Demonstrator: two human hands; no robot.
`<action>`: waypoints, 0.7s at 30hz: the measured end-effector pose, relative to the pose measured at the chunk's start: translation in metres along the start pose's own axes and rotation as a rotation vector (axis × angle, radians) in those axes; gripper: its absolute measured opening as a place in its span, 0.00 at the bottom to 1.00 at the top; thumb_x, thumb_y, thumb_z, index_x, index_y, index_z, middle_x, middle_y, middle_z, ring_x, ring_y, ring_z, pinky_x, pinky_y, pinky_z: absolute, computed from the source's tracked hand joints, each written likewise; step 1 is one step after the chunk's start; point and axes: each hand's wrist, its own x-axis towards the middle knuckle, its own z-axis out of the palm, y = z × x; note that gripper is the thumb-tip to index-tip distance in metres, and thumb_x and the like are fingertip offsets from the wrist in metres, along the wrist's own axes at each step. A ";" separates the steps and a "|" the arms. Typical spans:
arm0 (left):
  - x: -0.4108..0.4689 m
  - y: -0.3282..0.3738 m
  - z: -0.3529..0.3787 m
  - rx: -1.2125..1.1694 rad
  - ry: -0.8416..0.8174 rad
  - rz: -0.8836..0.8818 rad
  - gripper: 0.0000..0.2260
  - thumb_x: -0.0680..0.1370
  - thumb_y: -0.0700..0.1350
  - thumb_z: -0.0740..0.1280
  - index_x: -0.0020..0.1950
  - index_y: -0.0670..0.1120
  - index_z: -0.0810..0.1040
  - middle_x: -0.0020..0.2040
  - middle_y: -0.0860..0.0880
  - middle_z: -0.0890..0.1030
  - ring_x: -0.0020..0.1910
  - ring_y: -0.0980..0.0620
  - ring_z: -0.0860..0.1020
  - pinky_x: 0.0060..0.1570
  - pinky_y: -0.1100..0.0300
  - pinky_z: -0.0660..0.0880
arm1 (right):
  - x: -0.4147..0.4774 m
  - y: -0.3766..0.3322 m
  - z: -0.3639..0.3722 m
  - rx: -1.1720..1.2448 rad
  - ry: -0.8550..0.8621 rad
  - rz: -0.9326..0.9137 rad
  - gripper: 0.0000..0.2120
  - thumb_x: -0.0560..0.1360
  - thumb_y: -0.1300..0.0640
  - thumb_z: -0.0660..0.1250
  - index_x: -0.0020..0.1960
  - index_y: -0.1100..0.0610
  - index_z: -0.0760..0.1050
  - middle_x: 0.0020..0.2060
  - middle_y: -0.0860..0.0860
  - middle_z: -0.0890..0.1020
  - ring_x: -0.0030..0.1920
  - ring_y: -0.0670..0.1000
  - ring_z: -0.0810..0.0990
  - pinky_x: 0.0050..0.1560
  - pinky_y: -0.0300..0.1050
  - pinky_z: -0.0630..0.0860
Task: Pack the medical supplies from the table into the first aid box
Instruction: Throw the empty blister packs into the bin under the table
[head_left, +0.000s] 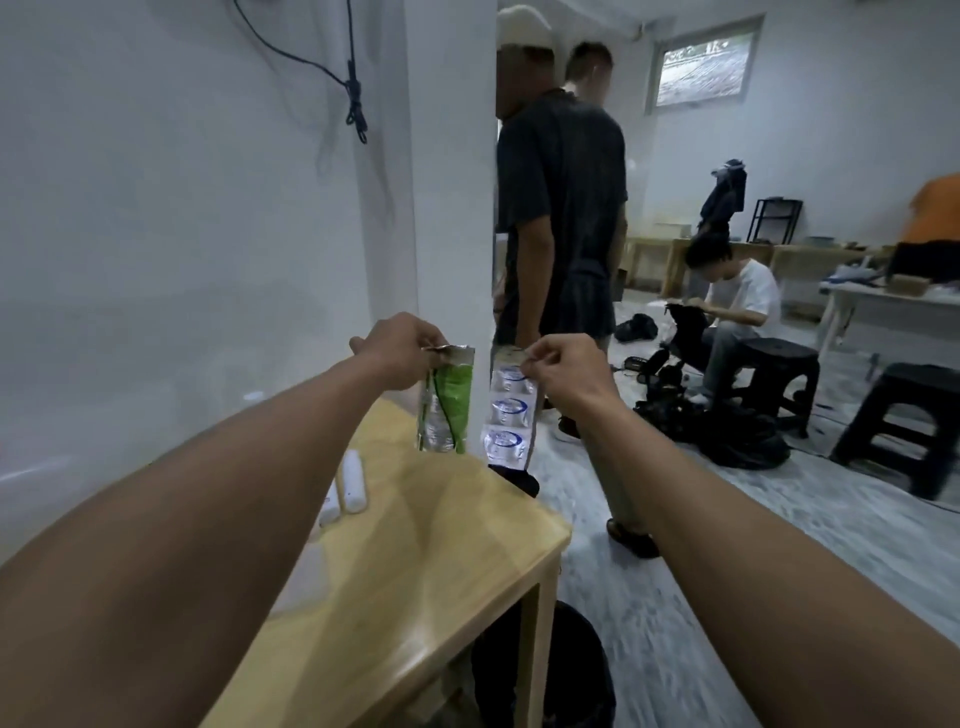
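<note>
Both my arms reach out over the far corner of a wooden table. My left hand pinches the top of a green and silver blister strip, which hangs straight down. My right hand pinches the top of a white and blue blister strip, hanging beside the green one without touching it. Two white rolls lie on the table below my left forearm. No first aid box is in view.
A white wall and pillar stand just behind the table. A black bin sits under the table's right side. Two people stand close behind the pillar; another sits on a black stool among dark bags on the floor.
</note>
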 end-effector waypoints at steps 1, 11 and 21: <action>0.003 0.003 0.001 -0.007 0.007 0.009 0.06 0.75 0.55 0.72 0.49 0.56 0.84 0.46 0.56 0.81 0.55 0.48 0.76 0.54 0.50 0.62 | 0.003 0.001 -0.005 0.007 0.006 0.000 0.03 0.74 0.60 0.73 0.44 0.53 0.83 0.37 0.45 0.83 0.40 0.47 0.82 0.42 0.41 0.78; 0.042 0.033 0.046 -0.058 -0.007 0.108 0.06 0.75 0.54 0.73 0.50 0.55 0.83 0.46 0.54 0.81 0.54 0.46 0.79 0.63 0.43 0.71 | 0.026 0.049 -0.043 -0.060 0.061 0.037 0.10 0.74 0.60 0.72 0.37 0.49 0.79 0.34 0.44 0.81 0.36 0.45 0.79 0.39 0.41 0.73; 0.080 0.039 0.136 0.045 -0.171 0.205 0.06 0.76 0.53 0.71 0.52 0.55 0.80 0.49 0.53 0.78 0.56 0.45 0.77 0.63 0.40 0.71 | 0.026 0.148 -0.030 -0.194 0.004 0.188 0.10 0.72 0.62 0.68 0.38 0.49 0.79 0.33 0.45 0.80 0.37 0.49 0.80 0.35 0.39 0.73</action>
